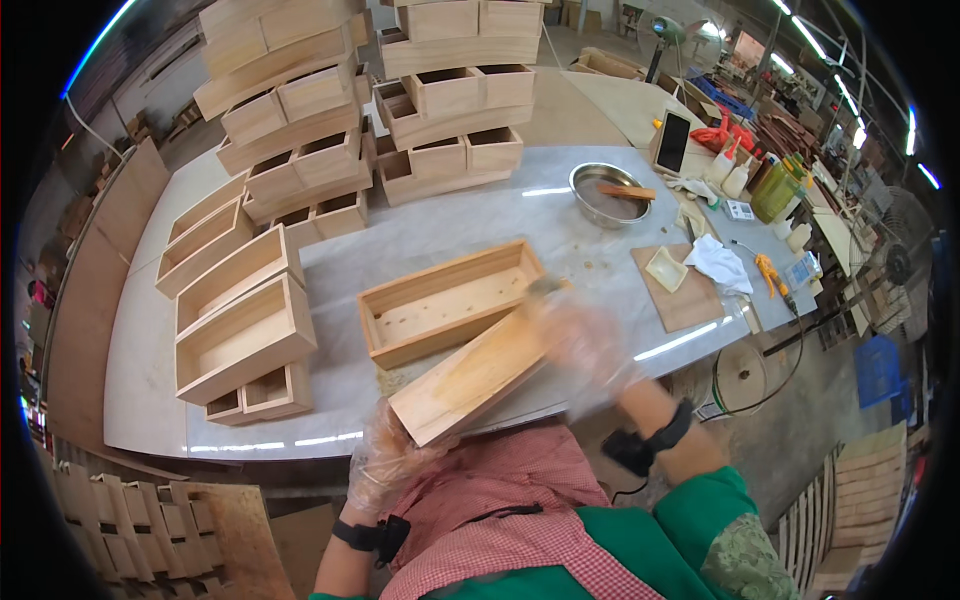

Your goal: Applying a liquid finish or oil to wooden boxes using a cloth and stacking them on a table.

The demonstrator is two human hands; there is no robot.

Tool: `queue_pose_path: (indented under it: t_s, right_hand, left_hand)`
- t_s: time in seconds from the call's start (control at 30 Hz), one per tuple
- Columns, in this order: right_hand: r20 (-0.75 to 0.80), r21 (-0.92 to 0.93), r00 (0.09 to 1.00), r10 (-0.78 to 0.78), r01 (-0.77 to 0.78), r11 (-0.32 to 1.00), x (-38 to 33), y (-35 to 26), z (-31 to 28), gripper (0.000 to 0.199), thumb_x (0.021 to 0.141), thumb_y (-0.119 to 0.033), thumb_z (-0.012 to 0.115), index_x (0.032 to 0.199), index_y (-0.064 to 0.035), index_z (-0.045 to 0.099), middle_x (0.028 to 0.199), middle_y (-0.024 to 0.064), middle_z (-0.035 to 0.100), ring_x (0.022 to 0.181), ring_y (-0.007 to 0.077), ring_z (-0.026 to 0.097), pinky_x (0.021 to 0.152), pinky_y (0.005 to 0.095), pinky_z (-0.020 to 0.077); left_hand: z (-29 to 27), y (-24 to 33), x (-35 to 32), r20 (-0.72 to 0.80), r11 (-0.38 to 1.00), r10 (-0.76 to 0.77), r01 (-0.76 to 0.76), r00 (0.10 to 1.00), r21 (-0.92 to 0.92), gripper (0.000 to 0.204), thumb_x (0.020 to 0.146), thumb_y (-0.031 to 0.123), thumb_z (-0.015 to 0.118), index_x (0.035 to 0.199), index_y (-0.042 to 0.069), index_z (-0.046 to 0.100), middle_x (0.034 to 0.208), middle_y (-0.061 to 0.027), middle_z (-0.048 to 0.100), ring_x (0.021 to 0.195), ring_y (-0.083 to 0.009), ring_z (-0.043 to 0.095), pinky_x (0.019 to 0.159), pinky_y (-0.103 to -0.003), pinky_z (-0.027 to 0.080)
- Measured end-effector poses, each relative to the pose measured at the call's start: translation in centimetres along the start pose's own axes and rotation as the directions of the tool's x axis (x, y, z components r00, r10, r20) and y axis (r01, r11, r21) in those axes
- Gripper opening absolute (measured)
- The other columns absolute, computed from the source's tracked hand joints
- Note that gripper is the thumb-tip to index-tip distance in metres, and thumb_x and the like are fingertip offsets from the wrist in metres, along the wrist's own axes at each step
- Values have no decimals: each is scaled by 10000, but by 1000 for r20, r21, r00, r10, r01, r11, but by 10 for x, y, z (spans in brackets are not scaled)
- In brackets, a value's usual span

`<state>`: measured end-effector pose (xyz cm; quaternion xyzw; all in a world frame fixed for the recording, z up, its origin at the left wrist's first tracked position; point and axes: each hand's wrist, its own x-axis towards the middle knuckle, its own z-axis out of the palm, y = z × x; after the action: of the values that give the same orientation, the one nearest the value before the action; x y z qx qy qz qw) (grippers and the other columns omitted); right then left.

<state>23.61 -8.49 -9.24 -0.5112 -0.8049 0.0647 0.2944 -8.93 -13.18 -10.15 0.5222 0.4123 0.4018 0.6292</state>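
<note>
**Wooden box (465,378) being held at a slant between two gloved hands**

In the lower middle of the frame, the wooden box is being held at the near edge of the bench (470,225), with a long side being turned upward. Its lower-left end is being gripped by the left hand (385,455), whose fingers are being wrapped around the corner under a clear plastic glove. The upper-right end is being covered by the right hand (585,335), also gloved; as it is being blurred, whether it is open or closed cannot be told. At its fingertips a small brownish object (545,287) is being shown too unclearly to be named.

Just behind, at the centre, an open box (450,300) with darker edges is being supported by the bench; whether the two boxes are touching cannot be told. At the left, more open boxes (245,335) are being stood close together, while tall stacks of boxes (460,90) are being seen at the upper left and top centre.

Toward the upper right, a brown wooden piece (628,192) is being held up across a metal bowl (600,220). Below it, a shallow pale dish (665,269) is being carried by a brown board (690,312), with a white cloth (718,264) being spread beside the dish.
</note>
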Motion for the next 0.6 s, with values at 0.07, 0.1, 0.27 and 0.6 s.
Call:
queue_pose_path:
  t_s: [0.07,0.1,0.27,0.6]
  right_hand:
    - [58,-31,994,-94,96,995,15,-70,16,219,871,-193,615,1067,-136,693,972,113,697,941,314,671,829,411,552]
    - [123,45,989,-87,82,996,18,-87,22,213,865,-200,617,1054,-138,692,981,102,699,959,303,672,826,417,550]
    - [40,181,980,193,-197,963,-18,85,46,276,832,-195,634,1099,-138,669,1069,78,695,995,269,673,835,433,551]
    - [-95,139,974,-207,219,966,4,-45,32,286,894,-178,623,1166,-99,655,1090,100,686,959,302,660,870,383,550]
  left_hand:
    - [2,3,1,7,997,-4,5,1000,-72,697,735,53,889,1282,-6,461,1281,-117,612,1195,-186,585,1047,-357,492]
    - [0,4,2,27,998,-15,17,1000,-64,698,736,57,888,1282,-6,458,1285,-117,609,1194,-187,584,1045,-353,489]
    - [7,14,0,43,990,-62,67,997,-121,698,743,65,882,1291,-5,457,1295,-117,605,1182,-187,587,1035,-344,487]
    - [1,8,2,43,1000,-17,18,999,-22,683,744,67,880,1278,-8,461,1302,-115,601,1191,-189,584,1042,-353,483]
